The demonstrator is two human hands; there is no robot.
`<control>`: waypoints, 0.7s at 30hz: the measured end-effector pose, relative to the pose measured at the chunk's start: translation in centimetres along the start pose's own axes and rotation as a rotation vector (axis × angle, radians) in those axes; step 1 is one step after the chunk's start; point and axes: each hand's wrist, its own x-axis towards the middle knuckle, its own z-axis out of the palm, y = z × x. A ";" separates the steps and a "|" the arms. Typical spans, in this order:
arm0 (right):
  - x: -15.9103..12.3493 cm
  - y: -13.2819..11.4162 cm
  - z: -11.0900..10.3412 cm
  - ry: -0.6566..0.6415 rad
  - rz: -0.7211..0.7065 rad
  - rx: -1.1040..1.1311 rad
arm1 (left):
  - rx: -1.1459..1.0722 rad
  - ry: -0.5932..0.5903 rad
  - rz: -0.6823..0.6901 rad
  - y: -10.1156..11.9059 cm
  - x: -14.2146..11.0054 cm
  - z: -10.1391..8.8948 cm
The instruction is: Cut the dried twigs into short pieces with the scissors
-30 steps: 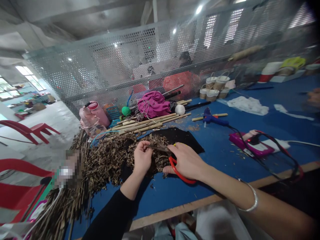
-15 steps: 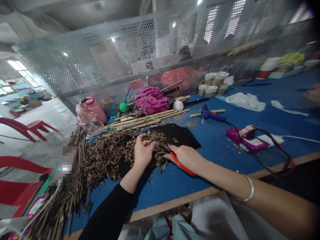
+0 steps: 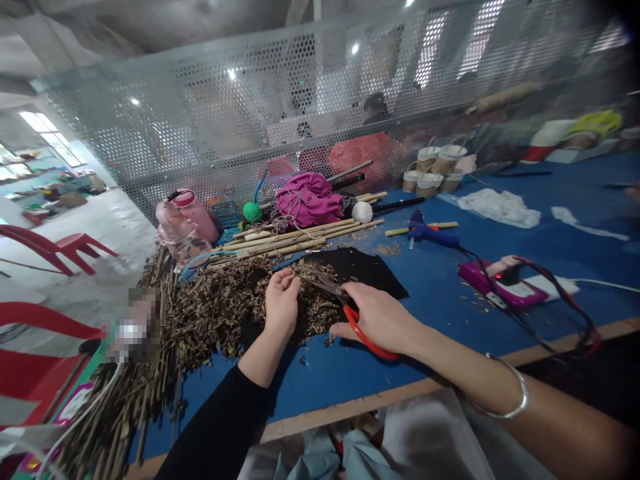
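My right hand (image 3: 383, 317) grips a pair of scissors with red handles (image 3: 367, 340). The dark blades point left, over a heap of dried brown leaves (image 3: 230, 300), toward my left hand. At the heap, my left hand (image 3: 281, 303) is closed with thumb and fingertips pinched together. What it pinches is too small to make out. A black cloth or sheet (image 3: 367, 267) lies partly under the leaves. Dry stalks (image 3: 120, 407) run from the heap down the left side of the blue table (image 3: 340, 380).
Behind the heap lie bamboo sticks (image 3: 300, 241), a purple cloth bundle (image 3: 307, 200) and a pink bottle (image 3: 195, 217). Rightward are a blue glue gun (image 3: 427, 232), a purple power strip (image 3: 500, 287) with cables, and white cloth (image 3: 500, 208). Perforated metal mesh (image 3: 200, 127) borders the back.
The scissors' handles have spread and the blades have parted and shifted toward my left hand. My left hand has drawn slightly left. The camera view has turned a little left.
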 end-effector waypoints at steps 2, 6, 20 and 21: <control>0.2 -0.4 0.2 -0.001 -0.006 -0.004 | -0.030 -0.017 -0.031 -0.1 0.0 0.0; 0.5 -0.9 0.2 -0.011 -0.007 -0.004 | 0.023 -0.039 -0.037 -0.3 -0.1 0.0; 0.8 0.0 1.2 0.016 0.048 0.074 | 0.088 -0.128 -0.103 1.4 -1.7 0.9; 0.8 -0.1 1.2 0.024 0.048 0.080 | 0.098 -0.104 -0.093 1.4 -1.7 0.9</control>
